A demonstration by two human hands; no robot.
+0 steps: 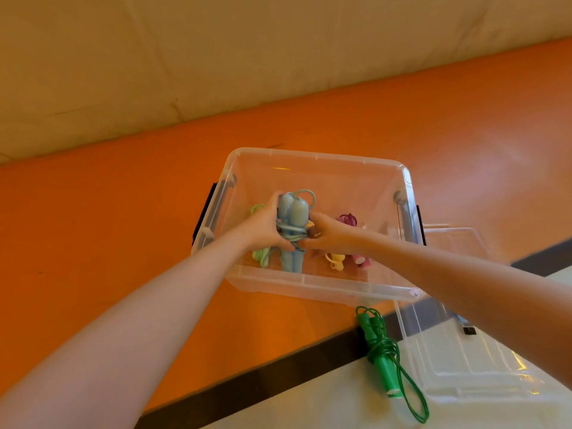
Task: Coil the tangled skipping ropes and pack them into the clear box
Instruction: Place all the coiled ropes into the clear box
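Blue skipping rope (292, 224), wound up with its two handles side by side, sits in both hands over the clear box (312, 283). Left hand (267, 226) wraps around it. Right hand (325, 232) pinches its side. Green skipping rope (382, 360) lies outside, near the clear lid (464, 360).

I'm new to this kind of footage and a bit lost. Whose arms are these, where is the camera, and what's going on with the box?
There is no machine here: a person wears a camera on the head, looking down at their own arms. Both hands lower a coiled blue skipping rope into the clear box; the left hand grips it, the right hand steadies it. Light green, yellow and pink ropes already lie inside. A dark green rope waits outside, beside the box's lid.
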